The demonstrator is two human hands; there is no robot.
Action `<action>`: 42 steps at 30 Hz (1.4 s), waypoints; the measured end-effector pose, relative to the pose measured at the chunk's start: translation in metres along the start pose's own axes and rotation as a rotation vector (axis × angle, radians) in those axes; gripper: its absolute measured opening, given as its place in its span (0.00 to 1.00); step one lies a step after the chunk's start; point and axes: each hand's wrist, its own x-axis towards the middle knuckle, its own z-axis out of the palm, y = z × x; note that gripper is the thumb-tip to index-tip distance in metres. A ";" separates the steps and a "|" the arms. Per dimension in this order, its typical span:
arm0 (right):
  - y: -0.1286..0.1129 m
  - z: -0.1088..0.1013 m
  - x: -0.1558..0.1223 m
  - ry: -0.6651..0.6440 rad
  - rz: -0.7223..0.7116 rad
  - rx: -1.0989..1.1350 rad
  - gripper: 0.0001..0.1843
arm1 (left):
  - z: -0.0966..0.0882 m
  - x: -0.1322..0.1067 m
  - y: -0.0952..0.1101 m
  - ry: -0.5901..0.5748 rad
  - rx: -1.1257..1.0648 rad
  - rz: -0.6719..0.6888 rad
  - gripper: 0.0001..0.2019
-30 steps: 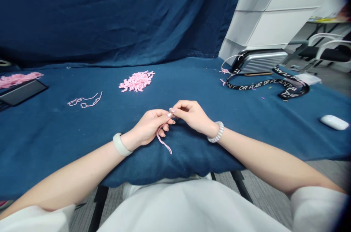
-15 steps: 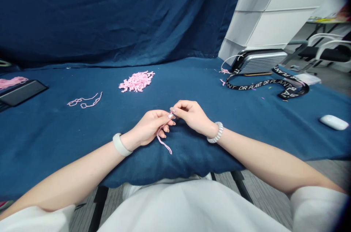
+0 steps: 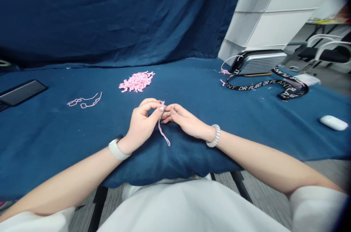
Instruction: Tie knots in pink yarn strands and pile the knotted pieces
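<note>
A short pink yarn strand [image 3: 163, 133] hangs down from the fingertips of my left hand [image 3: 142, 125], which is shut on its upper end. My right hand [image 3: 184, 120] lies just to the right, its relaxed fingers beside the strand, and I see no grip there. Both hands sit above a navy cushion [image 3: 175, 158] on my lap. Farther forward on the blue cloth lie a heap of small pink yarn pieces [image 3: 137, 81] and a loose chain of pink loops [image 3: 85, 100].
A black "DR PLANT" lanyard [image 3: 263, 85] curves before a silver ribbed case [image 3: 259, 62] at the right. White drawers [image 3: 268, 12] stand behind it. A white oval device [image 3: 333, 122] lies far right, and a dark tablet [image 3: 21, 92] lies far left.
Both hands have shifted left. My left fingertips have risen with the strand, and my right fingers have come away from the pinch and flattened. The pink bundle at far left has left the view.
</note>
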 end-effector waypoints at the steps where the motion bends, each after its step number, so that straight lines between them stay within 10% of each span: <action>1: -0.001 0.003 -0.002 -0.035 -0.006 -0.038 0.13 | 0.000 0.000 -0.001 0.007 -0.023 -0.016 0.05; 10: -0.010 0.008 -0.009 -0.109 0.008 -0.420 0.14 | 0.005 0.002 -0.004 -0.001 -0.463 -0.461 0.09; 17: -0.009 0.005 -0.011 -0.126 -0.269 -0.693 0.13 | 0.006 0.004 0.005 0.050 -0.708 -0.572 0.08; 23: -0.011 -0.005 -0.008 -0.160 -0.149 -0.768 0.15 | 0.003 0.009 0.008 0.078 -0.829 -0.632 0.01; 42: -0.027 -0.027 0.000 -0.008 -0.321 -0.803 0.13 | 0.006 0.003 0.003 -0.286 -0.582 -0.832 0.04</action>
